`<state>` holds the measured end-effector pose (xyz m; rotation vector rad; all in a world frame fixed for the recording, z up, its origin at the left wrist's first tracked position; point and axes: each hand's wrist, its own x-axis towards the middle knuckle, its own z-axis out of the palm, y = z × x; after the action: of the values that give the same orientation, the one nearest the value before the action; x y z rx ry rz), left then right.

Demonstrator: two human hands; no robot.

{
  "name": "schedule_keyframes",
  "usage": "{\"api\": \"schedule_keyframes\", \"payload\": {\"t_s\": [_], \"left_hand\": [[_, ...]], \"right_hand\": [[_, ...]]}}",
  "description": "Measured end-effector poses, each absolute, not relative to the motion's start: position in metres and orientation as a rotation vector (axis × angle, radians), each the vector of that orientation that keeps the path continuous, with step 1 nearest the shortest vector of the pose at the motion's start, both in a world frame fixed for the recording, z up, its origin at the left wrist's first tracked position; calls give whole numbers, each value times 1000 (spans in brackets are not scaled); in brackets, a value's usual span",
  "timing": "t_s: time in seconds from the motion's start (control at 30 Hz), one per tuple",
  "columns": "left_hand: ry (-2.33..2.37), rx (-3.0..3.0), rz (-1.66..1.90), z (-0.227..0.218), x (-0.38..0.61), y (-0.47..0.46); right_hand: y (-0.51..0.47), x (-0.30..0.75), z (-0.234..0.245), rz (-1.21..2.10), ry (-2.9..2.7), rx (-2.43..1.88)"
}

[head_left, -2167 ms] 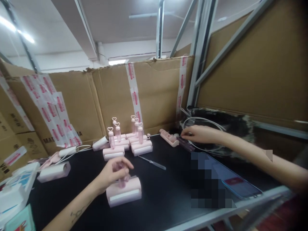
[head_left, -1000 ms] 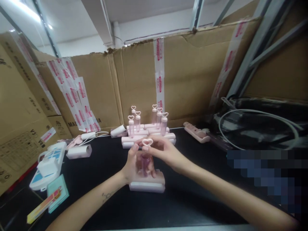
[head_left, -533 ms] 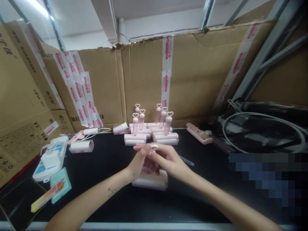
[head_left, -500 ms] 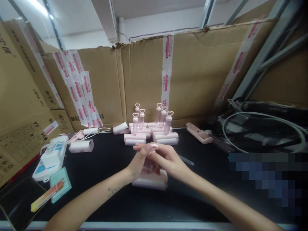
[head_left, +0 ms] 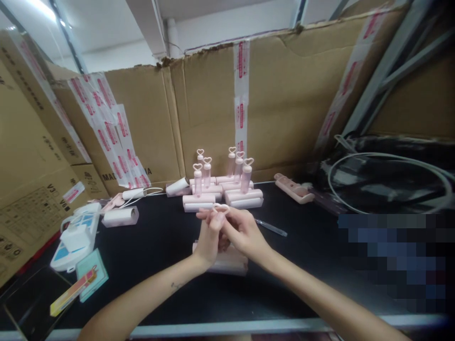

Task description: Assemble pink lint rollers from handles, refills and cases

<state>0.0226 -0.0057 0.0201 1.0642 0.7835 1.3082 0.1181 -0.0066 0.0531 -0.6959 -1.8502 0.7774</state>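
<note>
On black tabletop [head_left: 213, 303], right hand [head_left: 247, 235], earlier well right of pink roller [head_left: 229, 264], meets left hand [head_left: 209, 240] above it, both gripping a heart loop [head_left: 215, 205]: work now two-handed.

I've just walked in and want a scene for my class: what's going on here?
A person's left hand and right hand are together around the upper part of a pink roller on the black table. A heart-shaped loop shows where they meet; their exact grip is partly hidden. Six similar rollers stand behind, and a thin clear tool lies beyond the right hand.
</note>
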Motion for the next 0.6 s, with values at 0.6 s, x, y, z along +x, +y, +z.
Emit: {"api": "schedule_keyframes", "payload": {"t_s": [0.6], "left_hand": [[648,1216,1147,15,7,2]], "right_hand": [[-19,133,51,1042,-1885,-620]]}}
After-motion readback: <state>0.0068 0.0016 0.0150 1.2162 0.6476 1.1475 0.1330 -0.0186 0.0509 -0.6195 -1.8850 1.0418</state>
